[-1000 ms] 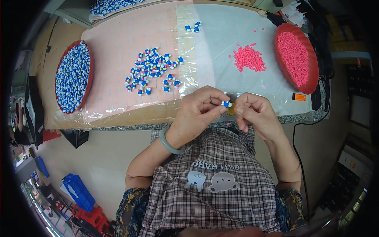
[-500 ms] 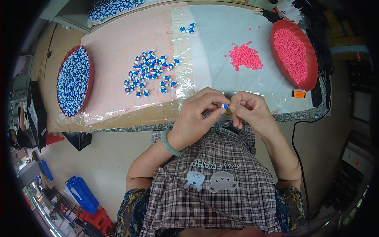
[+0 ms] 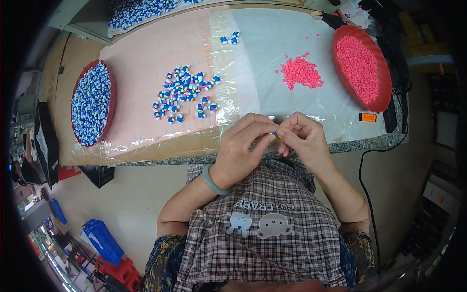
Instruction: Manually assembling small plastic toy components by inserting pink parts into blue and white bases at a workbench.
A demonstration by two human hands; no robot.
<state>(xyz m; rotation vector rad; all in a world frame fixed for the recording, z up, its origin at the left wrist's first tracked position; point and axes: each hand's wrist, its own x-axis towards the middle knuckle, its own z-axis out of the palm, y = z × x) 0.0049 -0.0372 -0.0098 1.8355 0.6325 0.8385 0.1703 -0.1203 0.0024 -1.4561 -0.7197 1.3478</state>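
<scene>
Over the table's front edge, my left hand [image 3: 243,146] pinches a tiny blue-and-white figurine [image 3: 274,133] between thumb and forefinger. My right hand [image 3: 305,143] meets it there, its thumb and fingertips pressed together at the figurine's right end. Whatever those right fingertips hold is hidden. Most of the figurine is covered by fingers, and a bit of yellow shows just under it. Ahead to the left lies a loose group of similar figurines [image 3: 181,89], several with pink parts. Beyond my right hand is a heap of small pink pieces [image 3: 301,73].
A red bowl [image 3: 114,92] full of blue-and-white figurines stands at the left; another red bowl [image 3: 379,104] with pink pieces is at the right. An orange-and-black item [image 3: 368,117] lies near it. A few figurines [image 3: 230,39] sit farther back. A black cable [image 3: 362,180] hangs off the right side.
My fingertips have closed in around the figurine, so less of it shows and the pink bit at its end is out of sight. The view has shifted slightly.
</scene>
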